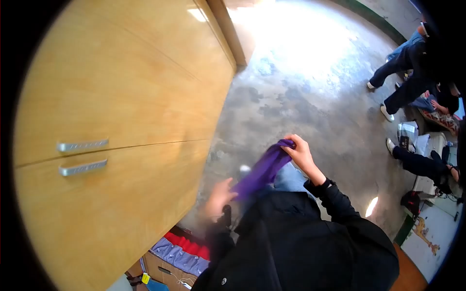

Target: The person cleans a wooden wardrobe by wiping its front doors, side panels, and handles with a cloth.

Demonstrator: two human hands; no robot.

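A purple cloth (259, 169) hangs slantwise in front of my body, above the floor. My right hand (299, 151) pinches its upper end between thumb and fingers. At the cloth's lower left end is my left hand (219, 195), smeared by motion; whether its fingers grip the cloth or only touch it cannot be made out. Part of the cloth is blurred too.
Tall wooden cabinet doors with metal handles (83, 167) fill the left side. Below them is an open box (170, 272) with red and grey-blue cloth. Several people (405, 70) are at the right, near bags and a white case (437, 143).
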